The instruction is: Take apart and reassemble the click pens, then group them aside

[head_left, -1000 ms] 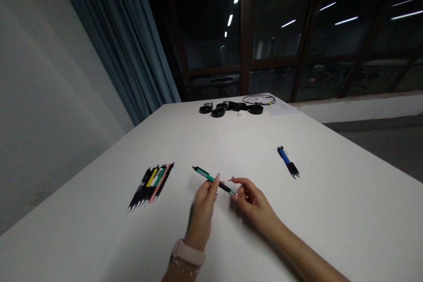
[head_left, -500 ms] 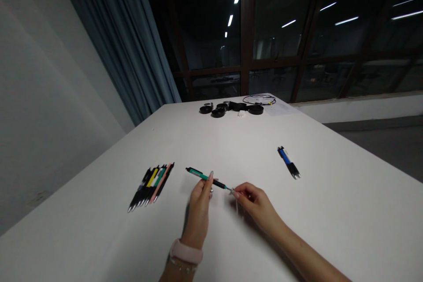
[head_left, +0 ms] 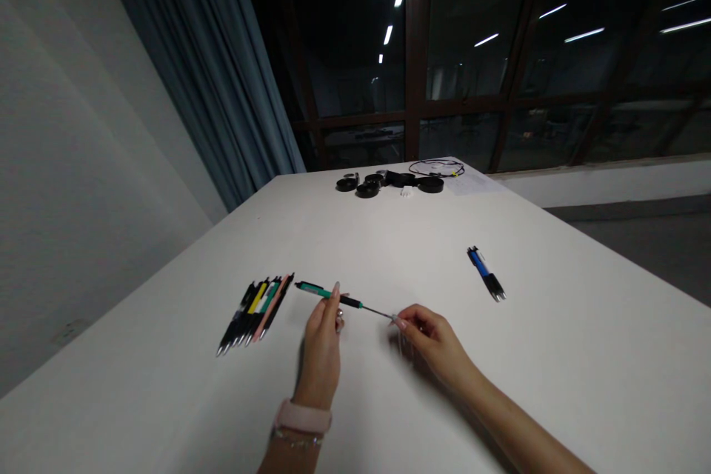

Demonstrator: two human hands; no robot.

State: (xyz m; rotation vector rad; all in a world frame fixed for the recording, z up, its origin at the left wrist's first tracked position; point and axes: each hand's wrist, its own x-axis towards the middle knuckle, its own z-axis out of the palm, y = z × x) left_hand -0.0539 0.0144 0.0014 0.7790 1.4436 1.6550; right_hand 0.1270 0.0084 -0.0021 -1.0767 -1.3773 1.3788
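My left hand (head_left: 322,337) is closed around a green pen (head_left: 315,290) with a black grip, held tilted above the table. A thin dark refill (head_left: 378,312) sticks out of the pen's front end. My right hand (head_left: 425,333) pinches the refill's far end between thumb and forefinger; its tip is hidden by the fingers. Left of my left hand lies a row of several pens (head_left: 256,311), with black, yellow, green and pink barrels. Over to the right, a blue pen and a white pen (head_left: 486,272) lie side by side.
At the far end of the white table (head_left: 361,237) are several black round items (head_left: 367,189), a small white piece (head_left: 406,192), a coiled black cable (head_left: 438,167) and a paper sheet (head_left: 472,185). A blue curtain (head_left: 222,74) and dark windows stand beyond.
My left hand has moved left with the green pen, away from my right hand. A longer stretch of the refill now shows between the pen and my right fingers.
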